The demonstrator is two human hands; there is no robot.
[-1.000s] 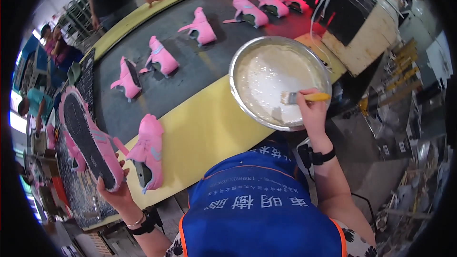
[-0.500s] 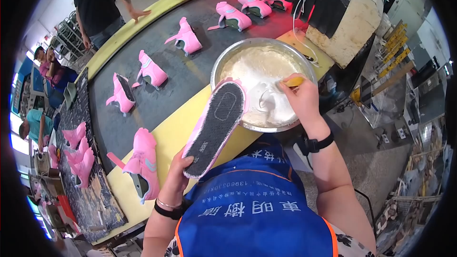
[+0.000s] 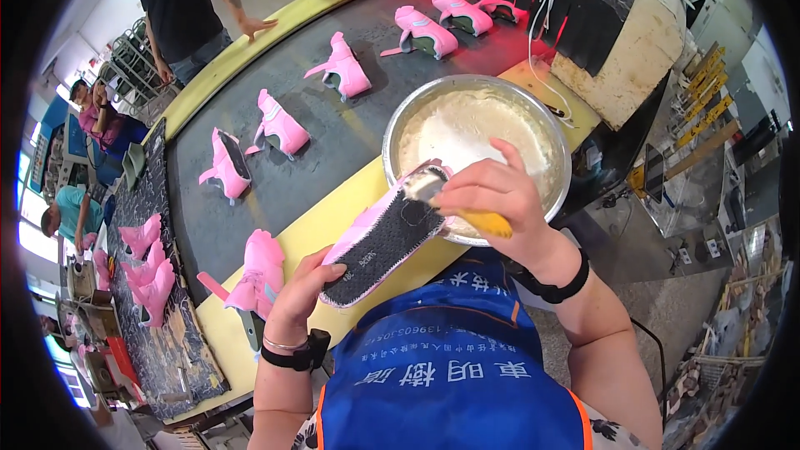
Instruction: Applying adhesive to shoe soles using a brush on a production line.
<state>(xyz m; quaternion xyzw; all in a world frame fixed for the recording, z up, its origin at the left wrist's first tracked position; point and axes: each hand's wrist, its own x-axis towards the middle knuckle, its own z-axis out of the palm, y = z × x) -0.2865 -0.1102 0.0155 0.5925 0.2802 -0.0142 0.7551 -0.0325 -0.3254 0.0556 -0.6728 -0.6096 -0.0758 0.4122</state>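
Gripping a pink shoe (image 3: pixel 385 237) sole-up, the left hand (image 3: pixel 304 292) steadies it near the body while the right hand (image 3: pixel 492 196) clasps a yellow-handled brush (image 3: pixel 454 204) against its toe; just beyond, a metal bowl (image 3: pixel 533 117) holds whitish glue.

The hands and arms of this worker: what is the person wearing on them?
Both forearms are bare, with no gloves or sleeves on them. The left hand has a black band with a small device at the wrist, plus a thin bangle just above it. The right hand has a black wristband. A blue apron with orange trim and white printing covers the chest.
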